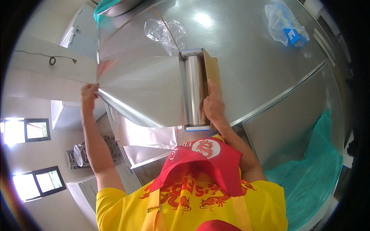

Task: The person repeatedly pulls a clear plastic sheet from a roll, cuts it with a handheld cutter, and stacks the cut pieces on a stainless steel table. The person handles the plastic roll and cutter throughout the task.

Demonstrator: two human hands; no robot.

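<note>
A wide sheet of aluminium foil (148, 82) stretches leftward from a foil roll (194, 92) lying in its open cardboard box (213, 69). At the far left, my left hand (89, 92) is closed on the foil's gathered end, and the near edge of the sheet curls down from there. My right hand (214, 107) holds the box by its right side, index finger laid along the raised flap. Its other fingers are partly hidden against the cardboard.
Crumpled clear plastic (165, 34) lies beyond the foil on the steel table (239, 50). A plastic bag with a blue box (295, 36) rests at the far right. Green netting (308, 173) covers something at the near right. A metal bowl (119, 7) stands at the far left.
</note>
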